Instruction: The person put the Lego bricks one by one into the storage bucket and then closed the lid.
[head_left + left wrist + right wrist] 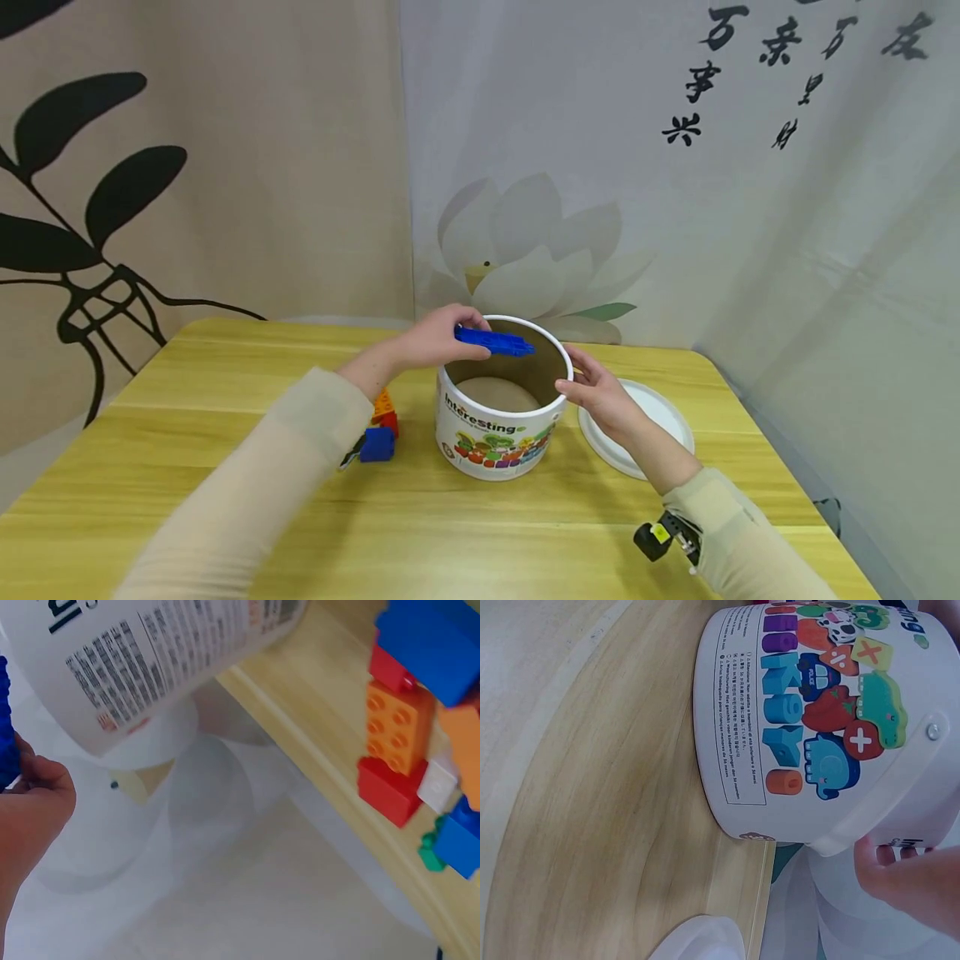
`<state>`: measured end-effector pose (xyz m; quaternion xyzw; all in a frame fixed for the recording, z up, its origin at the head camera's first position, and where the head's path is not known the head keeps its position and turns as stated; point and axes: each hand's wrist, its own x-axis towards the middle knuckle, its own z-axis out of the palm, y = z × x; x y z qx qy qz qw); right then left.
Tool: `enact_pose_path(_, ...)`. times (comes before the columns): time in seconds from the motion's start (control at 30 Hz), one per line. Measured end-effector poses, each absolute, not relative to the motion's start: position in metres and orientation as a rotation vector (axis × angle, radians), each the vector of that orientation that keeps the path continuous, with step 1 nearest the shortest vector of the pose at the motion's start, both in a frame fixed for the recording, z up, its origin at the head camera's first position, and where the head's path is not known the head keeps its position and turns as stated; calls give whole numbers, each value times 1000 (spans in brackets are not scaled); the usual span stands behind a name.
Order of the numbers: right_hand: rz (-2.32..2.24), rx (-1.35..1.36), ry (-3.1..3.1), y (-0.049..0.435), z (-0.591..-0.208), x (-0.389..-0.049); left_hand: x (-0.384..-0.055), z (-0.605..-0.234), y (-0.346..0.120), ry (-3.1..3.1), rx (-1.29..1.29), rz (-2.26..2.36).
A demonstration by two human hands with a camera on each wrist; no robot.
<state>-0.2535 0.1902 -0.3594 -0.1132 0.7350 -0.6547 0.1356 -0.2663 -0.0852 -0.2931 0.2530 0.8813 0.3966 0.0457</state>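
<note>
My left hand [438, 340] pinches a long, dark blue plastic piece [497, 342] between thumb and fingers, over the mouth of a white bucket [450, 400]. In the left wrist view a narrow part of the blue piece [6, 735] shows at the left edge. The bucket stands upright on the table, printed with colourful toys and lettering; its brown inside wall and bottom show. With thumb and fingers, my right hand [611, 404] grips the bucket's rim on the right side. A white carrying handle [892, 787] hangs along the bucket's side in the right wrist view.
A round white lid [667, 417] lies on the wooden table [480, 542] right of the bucket. Several toy bricks [397, 731], orange, red, blue, white and green, lie left of it, partly behind my left forearm. A printed curtain [525, 125] hangs behind the table.
</note>
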Motion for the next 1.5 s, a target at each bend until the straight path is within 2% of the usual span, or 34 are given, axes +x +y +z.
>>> enact_pose_path(0.33,-1888,-323,2121,191,-358,-251,-265,-296,-61,2703,842,1080)
enact_pose_path(0.53,-1911,-344,2103,191,-359,-251,-262,-295,-66,2704,829,1176)
enact_pose_path(0.93,-1888,-355,2122,189,-357,-249,-260,-307,-148,2748,607,1371)
enact_pose_path(1.2,-1901,-348,2119,192,-357,-252,-248,-334,-210,2801,376,1318)
enact_pose_path(1.5,-1908,-345,2098,192,-359,-253,-233,-372,-258,2855,120,1258)
